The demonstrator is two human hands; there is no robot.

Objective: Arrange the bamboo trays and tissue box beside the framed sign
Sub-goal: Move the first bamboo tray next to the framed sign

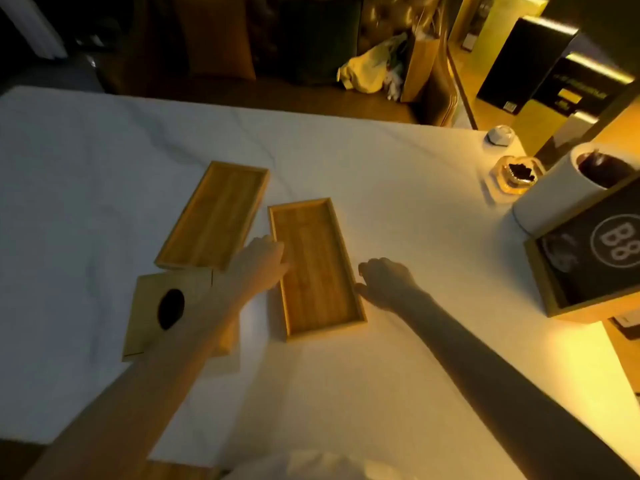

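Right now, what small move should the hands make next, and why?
Probably close both hands on the nearer tray and slide it right toward the framed sign. The left hand and right hand already flank its long sides, and white cloth lies bare between.

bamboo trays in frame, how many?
2. The far tray lies alone on the white cloth, left of centre. The near tray lies between the left hand and right hand, beside the tissue box. No others visible.
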